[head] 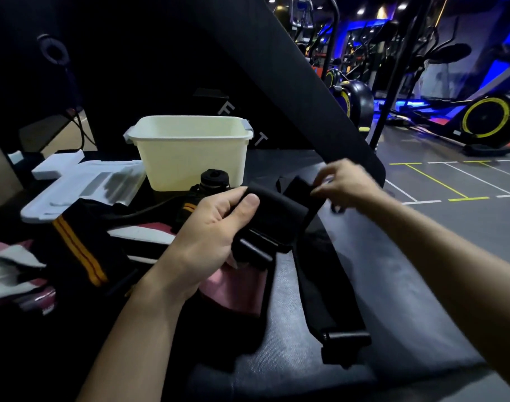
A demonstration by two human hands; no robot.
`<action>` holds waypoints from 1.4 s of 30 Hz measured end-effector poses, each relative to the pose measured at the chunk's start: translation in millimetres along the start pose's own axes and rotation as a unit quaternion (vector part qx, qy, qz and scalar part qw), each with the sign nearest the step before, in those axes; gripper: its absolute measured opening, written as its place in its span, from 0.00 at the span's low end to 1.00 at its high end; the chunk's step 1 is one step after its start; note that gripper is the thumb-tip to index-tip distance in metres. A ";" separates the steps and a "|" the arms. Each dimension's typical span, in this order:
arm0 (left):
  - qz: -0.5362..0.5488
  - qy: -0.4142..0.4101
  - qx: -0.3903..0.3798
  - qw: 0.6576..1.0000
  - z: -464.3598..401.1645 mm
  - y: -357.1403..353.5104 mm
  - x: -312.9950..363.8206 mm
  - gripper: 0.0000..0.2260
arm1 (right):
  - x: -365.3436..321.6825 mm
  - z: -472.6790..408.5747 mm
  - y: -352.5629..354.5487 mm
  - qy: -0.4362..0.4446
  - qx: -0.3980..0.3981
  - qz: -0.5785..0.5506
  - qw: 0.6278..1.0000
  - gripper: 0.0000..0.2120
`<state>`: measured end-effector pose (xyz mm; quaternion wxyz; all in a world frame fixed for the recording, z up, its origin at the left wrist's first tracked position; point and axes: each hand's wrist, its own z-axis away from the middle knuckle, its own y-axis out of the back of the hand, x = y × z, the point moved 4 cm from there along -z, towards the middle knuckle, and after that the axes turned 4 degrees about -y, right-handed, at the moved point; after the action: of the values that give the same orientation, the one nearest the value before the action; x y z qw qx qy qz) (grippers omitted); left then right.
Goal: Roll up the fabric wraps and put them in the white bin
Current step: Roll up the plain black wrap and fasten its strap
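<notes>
My left hand (pixel 210 236) grips a black fabric wrap (pixel 280 207) near its buckle end, thumb on top. My right hand (pixel 346 184) pinches the same wrap's far end, lifted slightly above the bench and blurred. A second black strap with a plastic buckle (pixel 329 303) trails down the padded bench toward me. A rolled black wrap (pixel 214 179) stands just in front of the white bin (pixel 190 152), which sits at the back of the bench. A black wrap with orange stripes (pixel 77 250) lies at the left.
The bin's white lid (pixel 82 184) lies left of the bin. Pink and white wraps (pixel 149 239) are piled at the left, and a pink piece (pixel 233 288) lies under my left hand. A black angled pad (pixel 291 82) rises behind. Exercise bikes (pixel 485 117) stand on the floor at right.
</notes>
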<state>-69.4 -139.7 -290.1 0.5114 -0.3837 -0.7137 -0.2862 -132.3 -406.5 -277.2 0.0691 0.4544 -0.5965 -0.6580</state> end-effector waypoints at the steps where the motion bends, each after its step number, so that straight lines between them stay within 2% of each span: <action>1: -0.004 -0.004 -0.008 1.000 -1.6 -0.5 -2.0 0.15 | -1.2 -11.3 14.1 -0.004 0.042 -0.011 0.999 0.03; 5: 0.001 0.048 -0.068 0.996 -1.1 -26.1 -16.4 0.06 | -0.9 -52.4 37.8 -0.009 0.126 -0.058 0.990 0.04; 8: -0.037 0.118 -0.095 0.988 -2.5 -48.7 -41.4 0.06 | 1.4 -72.6 23.4 -0.005 0.118 -0.057 0.991 0.06; 13: -0.061 0.174 -0.171 0.968 -0.2 -71.3 -67.4 0.11 | 9.3 -91.6 -23.5 -0.012 -0.009 -0.006 1.000 0.14; 18: -0.057 0.197 -0.205 0.957 -1.8 -81.7 -80.5 0.06 | 14.6 -108.4 -53.3 0.018 -0.035 0.054 0.998 0.15; 20: -0.067 0.201 -0.202 0.956 -2.7 -83.6 -83.1 0.06 | 16.4 -115.1 -64.4 0.018 -0.066 0.048 0.996 0.20; 22: -0.073 0.206 -0.199 0.955 -2.6 -85.9 -85.5 0.06 | 17.1 -114.4 -75.8 0.007 -0.117 0.062 0.991 0.30; 24: -0.089 0.214 -0.194 0.953 -2.2 -87.6 -89.0 0.08 | 18.5 -110.4 -82.4 0.009 -0.138 0.087 0.987 0.35; 28: -0.112 0.216 -0.188 0.951 -1.1 -88.3 -90.9 0.09 | 14.9 -82.3 -72.0 0.035 -0.121 0.088 0.988 0.32; 31: -0.143 0.217 -0.178 0.949 2.4 -88.2 -85.8 0.09 | 10.6 -40.8 -51.3 0.075 -0.080 0.048 0.993 0.28; 34: -0.182 0.197 -0.161 0.950 6.8 -87.7 -78.0 0.09 | 10.4 18.7 -31.6 0.148 -0.031 0.023 0.988 0.18; 37: -0.290 0.150 -0.143 0.934 12.3 -82.1 -70.8 0.12 | 20.6 89.4 -18.4 0.186 -0.007 0.017 0.982 0.10; 42: -0.448 0.036 -0.096 0.888 16.3 -76.5 -58.6 0.22 | 54.9 175.3 -16.2 0.164 0.004 -0.051 0.985 0.18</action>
<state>-131.4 -183.1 -352.1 0.3147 -0.0602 -0.7598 -0.5657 -276.0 -310.2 -341.0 0.1308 0.5864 -0.5558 -0.5745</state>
